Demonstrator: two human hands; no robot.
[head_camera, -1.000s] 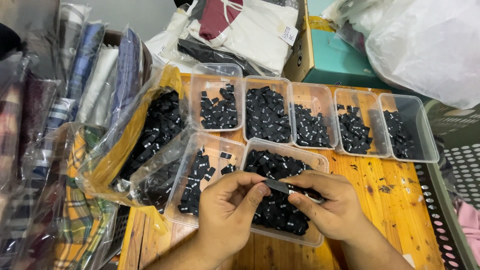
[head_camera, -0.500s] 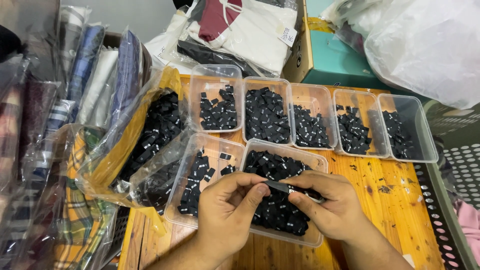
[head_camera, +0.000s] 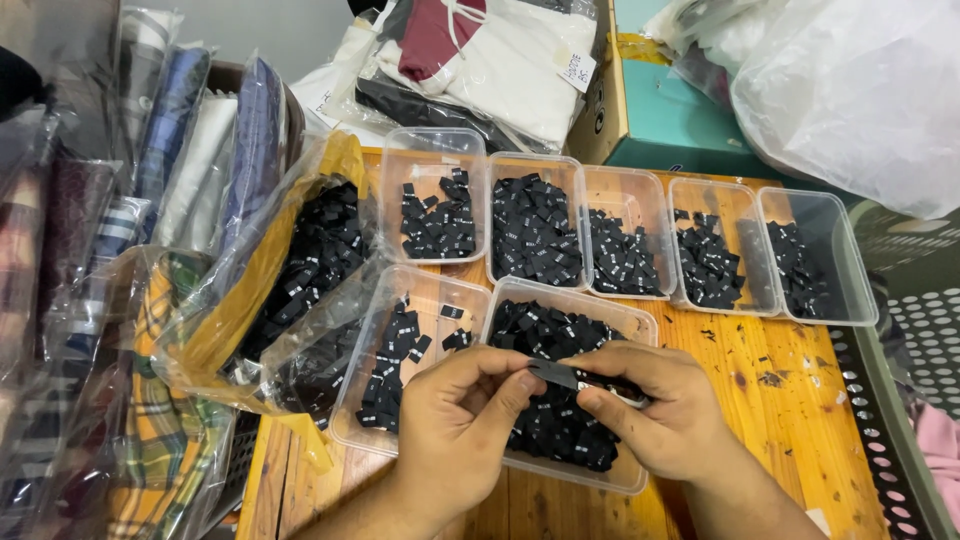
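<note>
My left hand (head_camera: 462, 425) and my right hand (head_camera: 665, 415) meet over a clear plastic tub (head_camera: 640, 322) filled with small black fabric labels. Between their fingertips they pinch one small black label (head_camera: 556, 374), the left thumb and forefinger on its left end, the right fingers on its right end. A second tub (head_camera: 395, 310) with fewer black labels sits just left of it, under my left hand's knuckles. Both tubs rest on a wooden table (head_camera: 790, 400).
Behind stands a row of several clear tubs (head_camera: 628, 195) holding black labels. A clear bag (head_camera: 300, 260) of black labels lies at the left, beside bagged folded fabrics (head_camera: 150, 170). A teal box (head_camera: 665, 110), bagged clothes (head_camera: 480, 60) and a white plastic bag (head_camera: 850, 90) sit at the back.
</note>
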